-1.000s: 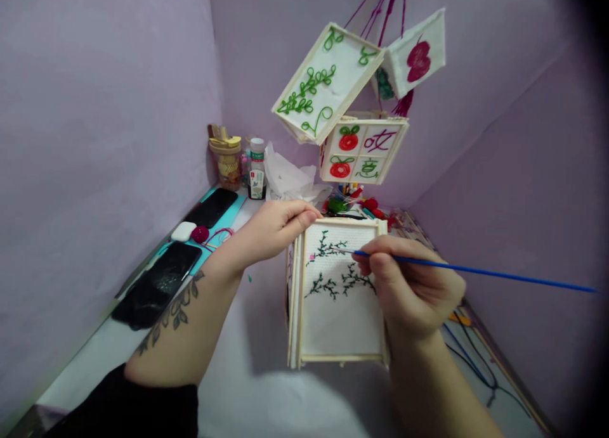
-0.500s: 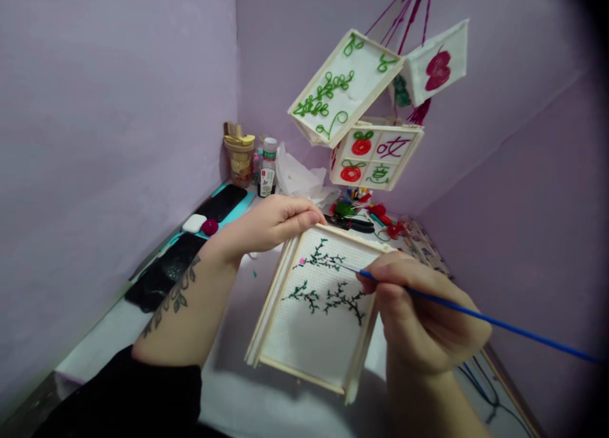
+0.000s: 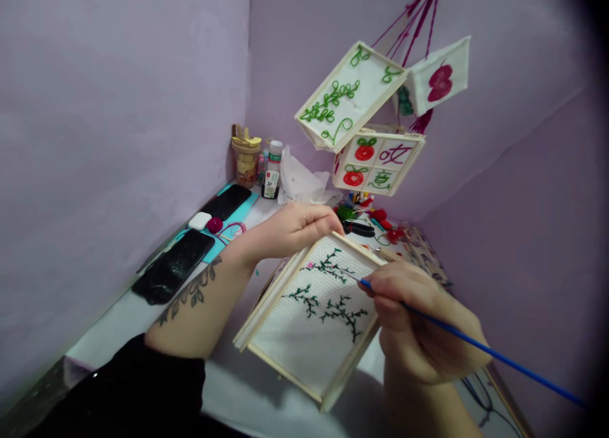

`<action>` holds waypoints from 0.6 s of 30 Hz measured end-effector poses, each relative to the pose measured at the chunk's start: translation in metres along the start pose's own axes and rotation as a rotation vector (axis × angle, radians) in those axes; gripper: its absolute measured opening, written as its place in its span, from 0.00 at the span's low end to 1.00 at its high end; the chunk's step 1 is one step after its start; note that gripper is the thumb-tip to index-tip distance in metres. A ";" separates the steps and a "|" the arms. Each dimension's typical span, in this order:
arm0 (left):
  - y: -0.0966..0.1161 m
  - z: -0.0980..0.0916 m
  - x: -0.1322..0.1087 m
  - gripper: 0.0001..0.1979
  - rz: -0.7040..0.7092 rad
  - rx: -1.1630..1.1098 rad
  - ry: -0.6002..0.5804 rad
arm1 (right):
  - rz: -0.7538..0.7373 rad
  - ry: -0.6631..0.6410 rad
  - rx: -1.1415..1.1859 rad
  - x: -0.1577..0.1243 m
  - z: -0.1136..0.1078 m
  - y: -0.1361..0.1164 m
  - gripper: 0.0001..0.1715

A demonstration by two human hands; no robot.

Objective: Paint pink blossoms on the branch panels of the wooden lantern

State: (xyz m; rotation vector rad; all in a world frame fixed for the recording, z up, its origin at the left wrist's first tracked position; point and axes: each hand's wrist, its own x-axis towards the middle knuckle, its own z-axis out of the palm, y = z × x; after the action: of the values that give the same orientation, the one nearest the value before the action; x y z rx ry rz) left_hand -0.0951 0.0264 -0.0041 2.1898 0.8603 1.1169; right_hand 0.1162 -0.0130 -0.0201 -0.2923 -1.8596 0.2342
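Note:
My left hand [image 3: 304,229] is closed over the upper left corner of a wood-framed white panel [image 3: 304,349], which tilts toward me above the table. Dark green branches [image 3: 342,311] are painted on the panel, with a small pink blossom near the top left. In my right hand [image 3: 423,317] is a thin blue paintbrush [image 3: 476,343], pinched near its bristle end. The fine tip points at the upper branch; whether it touches the surface I cannot tell. The frame's corner under my left fingers is hidden.
Decorated box lanterns [image 3: 352,96] hang from purple cords at upper right. Two black phones [image 3: 174,267], a white case [image 3: 200,220] and a purple ball [image 3: 214,225] lie at left. A bottle [image 3: 271,172], crumpled tissue [image 3: 304,175] and black-handled pliers [image 3: 359,229] stand or lie behind the panel.
The panel has turned clockwise, its lower edge swinging left, and my left hand has moved slightly right with it. The brush stays over the upper branch. The whole view has shifted slightly.

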 end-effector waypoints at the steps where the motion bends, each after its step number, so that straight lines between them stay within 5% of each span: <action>1: 0.000 0.002 0.001 0.18 -0.002 -0.017 0.006 | -0.015 -0.004 -0.002 0.001 -0.001 0.001 0.16; 18: -0.002 0.005 0.001 0.18 -0.003 -0.045 -0.001 | -0.012 -0.041 -0.032 0.003 0.002 0.001 0.18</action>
State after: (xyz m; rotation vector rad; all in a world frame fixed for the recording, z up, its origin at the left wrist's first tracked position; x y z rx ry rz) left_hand -0.0912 0.0276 -0.0077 2.1520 0.8295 1.1226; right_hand 0.1134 -0.0111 -0.0179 -0.3004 -1.9065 0.2041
